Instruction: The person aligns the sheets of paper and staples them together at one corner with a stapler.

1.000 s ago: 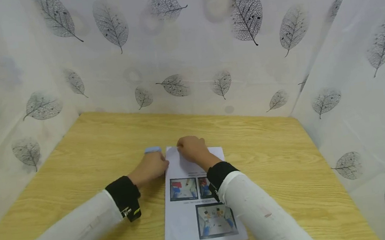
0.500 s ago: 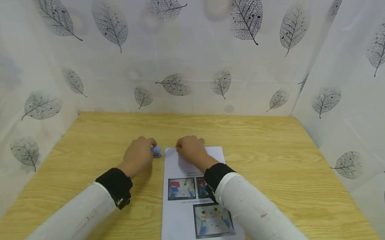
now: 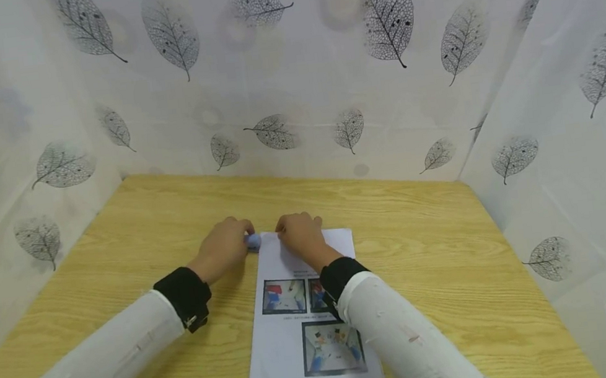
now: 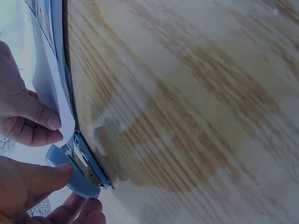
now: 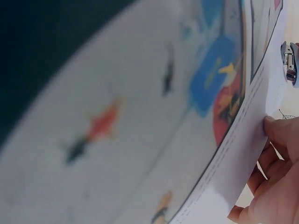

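Observation:
A small blue stapler (image 3: 253,242) is held in my left hand (image 3: 227,247) at the upper left corner of a stack of printed sheets (image 3: 277,354). In the left wrist view, the thumb lies along the top arm of the stapler (image 4: 83,183), and fingers curl around its back end. Its mouth gapes around or right beside the paper's corner (image 4: 68,130); how deep the paper sits is unclear. My right hand (image 3: 303,239) pinches the top edge of the sheets between thumb and fingers, lifting it slightly in the right wrist view.
The wood-grain table (image 3: 430,274) extends on both sides of the sheets. A white curtain (image 3: 290,78) with leaf prints surrounds the table at the back and sides. Black bands (image 3: 186,296) with cameras sit on both wrists.
My left hand let go of the sheets' left edge, took hold of the stapler lying beyond it, and brought it right to the paper's corner. The right hand stayed at the top edge.

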A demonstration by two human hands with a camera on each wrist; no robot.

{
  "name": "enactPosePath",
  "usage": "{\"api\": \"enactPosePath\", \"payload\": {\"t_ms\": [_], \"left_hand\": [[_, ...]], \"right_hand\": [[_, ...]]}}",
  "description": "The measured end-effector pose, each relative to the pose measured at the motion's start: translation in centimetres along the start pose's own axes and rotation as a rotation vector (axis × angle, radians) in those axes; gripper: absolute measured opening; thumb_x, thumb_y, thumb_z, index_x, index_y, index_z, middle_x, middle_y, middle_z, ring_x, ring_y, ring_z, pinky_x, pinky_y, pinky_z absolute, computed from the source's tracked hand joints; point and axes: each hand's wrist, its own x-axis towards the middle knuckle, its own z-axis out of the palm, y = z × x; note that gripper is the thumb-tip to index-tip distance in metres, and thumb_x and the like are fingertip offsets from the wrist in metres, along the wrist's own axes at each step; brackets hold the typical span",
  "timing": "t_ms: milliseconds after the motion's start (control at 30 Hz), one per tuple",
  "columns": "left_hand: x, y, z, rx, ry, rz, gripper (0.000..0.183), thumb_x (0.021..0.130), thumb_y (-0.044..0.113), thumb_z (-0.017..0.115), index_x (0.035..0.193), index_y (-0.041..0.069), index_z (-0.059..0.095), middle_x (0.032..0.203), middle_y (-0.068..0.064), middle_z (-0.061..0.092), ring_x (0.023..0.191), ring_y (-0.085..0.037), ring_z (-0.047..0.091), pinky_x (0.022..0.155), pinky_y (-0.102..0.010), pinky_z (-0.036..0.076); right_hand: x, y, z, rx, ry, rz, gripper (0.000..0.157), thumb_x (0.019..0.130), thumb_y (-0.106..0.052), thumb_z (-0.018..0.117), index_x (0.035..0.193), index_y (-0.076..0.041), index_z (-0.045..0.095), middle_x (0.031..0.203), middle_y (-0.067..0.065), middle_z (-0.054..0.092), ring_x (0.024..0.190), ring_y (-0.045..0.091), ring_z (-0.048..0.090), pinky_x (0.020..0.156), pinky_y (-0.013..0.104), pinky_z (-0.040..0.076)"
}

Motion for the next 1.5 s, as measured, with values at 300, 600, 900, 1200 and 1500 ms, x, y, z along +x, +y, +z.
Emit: {"api": "enactPosePath", "payload": {"t_ms": [300,600,900,1200,1500], "left_hand": [[0.31,0.36,0.45,0.043,0.022,0.023,0.025,0.099,0.006,0.06,0.121,0.005,0.072,0.109,-0.015,0.064,0.096,-0.029,0.059,0.087,-0.046,0.055],[0.31,0.27,0.48,0.081,0.039,0.008,0.026,0.099,0.003,0.057,0.122,0.005,0.07,0.106,-0.015,0.062,0.095,-0.03,0.059,0.082,-0.047,0.056],[0.08,0.22,0.42,0.042,0.035,0.04,0.027,0.098,0.002,0.054,0.12,0.004,0.07,0.111,-0.016,0.064,0.098,-0.03,0.061,0.088,-0.047,0.056],[0.02,-0.18,0.11,0.091,0.015,0.193,0.026,0.091,-0.003,0.063,0.114,0.005,0.071,0.116,-0.016,0.066,0.105,-0.031,0.065,0.096,-0.047,0.055],[-0.04,-0.31,0.55,0.088,0.057,0.156,0.029,0.096,0.002,0.06,0.124,0.001,0.066,0.117,-0.019,0.063,0.101,-0.03,0.063,0.09,-0.046,0.056]], "right_hand": [[-0.07,0.22,0.04,0.009,-0.006,-0.026,0.018,0.101,-0.026,0.065,0.115,-0.025,0.076,0.112,-0.003,0.075,0.115,0.029,0.061,0.107,0.061,0.036],[-0.08,0.63,-0.12,0.06,-0.028,-0.04,0.017,0.1,-0.028,0.066,0.114,-0.025,0.076,0.109,-0.002,0.074,0.111,0.027,0.061,0.105,0.058,0.035],[0.06,0.3,0.03,0.054,-0.041,0.012,0.02,0.101,-0.025,0.062,0.116,-0.023,0.075,0.114,-0.002,0.074,0.119,0.031,0.06,0.109,0.061,0.031],[-0.01,0.34,-0.09,0.03,-0.031,0.024,0.023,0.101,-0.024,0.059,0.118,-0.023,0.074,0.114,-0.002,0.074,0.116,0.03,0.061,0.099,0.053,0.038],[-0.16,0.48,-0.18,0.054,-0.032,0.002,0.02,0.101,-0.025,0.062,0.115,-0.021,0.075,0.11,-0.001,0.074,0.111,0.028,0.062,0.098,0.052,0.039]]}}
